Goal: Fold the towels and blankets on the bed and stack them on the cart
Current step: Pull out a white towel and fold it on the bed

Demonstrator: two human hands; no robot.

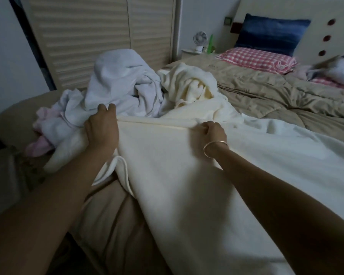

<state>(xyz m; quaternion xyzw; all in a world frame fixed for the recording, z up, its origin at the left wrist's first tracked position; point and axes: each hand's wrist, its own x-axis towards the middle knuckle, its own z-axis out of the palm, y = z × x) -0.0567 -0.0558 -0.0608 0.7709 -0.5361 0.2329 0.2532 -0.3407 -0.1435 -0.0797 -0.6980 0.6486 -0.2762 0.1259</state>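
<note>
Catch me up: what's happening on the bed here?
A person is folding a cream blanket spread across the bed. The left hand and right hand both grip its far folded edge. Behind them lies a crumpled heap not yet folded: a pale blue cloth, a cream towel and a pink cloth.

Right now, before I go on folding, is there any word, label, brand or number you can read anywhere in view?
No readable text in this view.
pink checked pillow: a bunny emblem, no legible letters.
beige duvet: a small mark near its top edge, too blurred to read.
cream blanket: no tag or label shows.
</note>
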